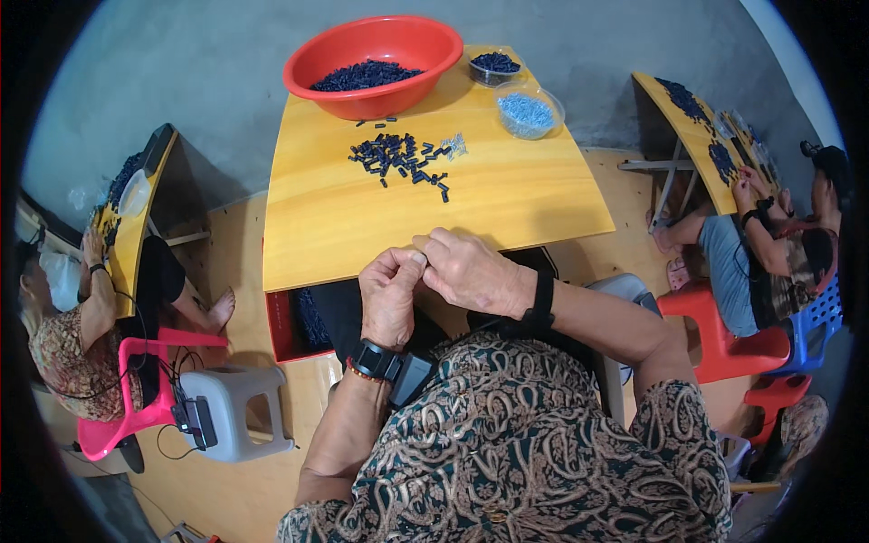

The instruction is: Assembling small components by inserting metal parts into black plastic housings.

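Observation:
My left hand [391, 291] and my right hand [472, 271] meet just off the near edge of the wooden table [362, 235]. Thumb and fingers of each are pinched together, and whatever lies between them is too small or hidden to make out. Beyond them on the tabletop is a loose pile of small dark blue cylindrical pieces [394, 158]. Some thin clear pieces [454, 145] lie at the pile's right side.
A red basin [425, 83] of dark pieces stands at the far left. Far right are a bowl of light blue pieces [525, 112] and a tub of dark pieces [494, 62]. A red container [282, 330] sits below the table. People work at side tables; a grey stool [237, 412] stands left.

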`<state>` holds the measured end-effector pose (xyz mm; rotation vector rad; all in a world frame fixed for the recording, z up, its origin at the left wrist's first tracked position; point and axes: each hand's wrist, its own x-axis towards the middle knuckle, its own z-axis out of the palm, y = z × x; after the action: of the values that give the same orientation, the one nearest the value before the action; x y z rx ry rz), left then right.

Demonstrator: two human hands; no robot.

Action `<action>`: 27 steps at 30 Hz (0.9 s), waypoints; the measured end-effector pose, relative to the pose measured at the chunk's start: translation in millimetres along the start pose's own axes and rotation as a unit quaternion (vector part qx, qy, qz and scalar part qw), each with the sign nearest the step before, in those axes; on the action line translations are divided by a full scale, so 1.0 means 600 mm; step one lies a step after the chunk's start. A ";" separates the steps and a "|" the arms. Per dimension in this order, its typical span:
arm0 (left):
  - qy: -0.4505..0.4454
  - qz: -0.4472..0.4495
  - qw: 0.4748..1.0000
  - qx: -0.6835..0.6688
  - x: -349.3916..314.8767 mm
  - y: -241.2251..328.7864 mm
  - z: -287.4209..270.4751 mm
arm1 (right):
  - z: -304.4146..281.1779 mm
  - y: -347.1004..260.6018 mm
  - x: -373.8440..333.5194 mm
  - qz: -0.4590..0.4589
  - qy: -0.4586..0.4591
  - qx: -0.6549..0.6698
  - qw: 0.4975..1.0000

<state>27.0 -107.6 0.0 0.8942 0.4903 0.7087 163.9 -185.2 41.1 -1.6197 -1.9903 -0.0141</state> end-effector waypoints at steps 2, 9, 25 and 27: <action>0.020 0.025 0.999 0.023 0.000 -0.006 -0.004 | -0.009 0.007 0.003 0.026 -0.012 0.074 0.997; 0.271 0.258 0.925 0.069 0.029 0.056 -0.055 | -0.039 0.161 0.007 0.227 0.066 0.124 0.964; 0.326 0.313 0.891 0.035 0.034 0.068 -0.086 | -0.038 0.258 0.054 0.185 0.057 -0.071 0.979; 0.329 0.314 0.890 0.034 0.035 0.066 -0.096 | -0.039 0.253 0.052 0.179 0.050 -0.068 0.980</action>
<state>-10.3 -44.8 -0.3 0.8673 0.8411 1.6257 307.7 -124.7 23.2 -2.0045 -1.6288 -0.0938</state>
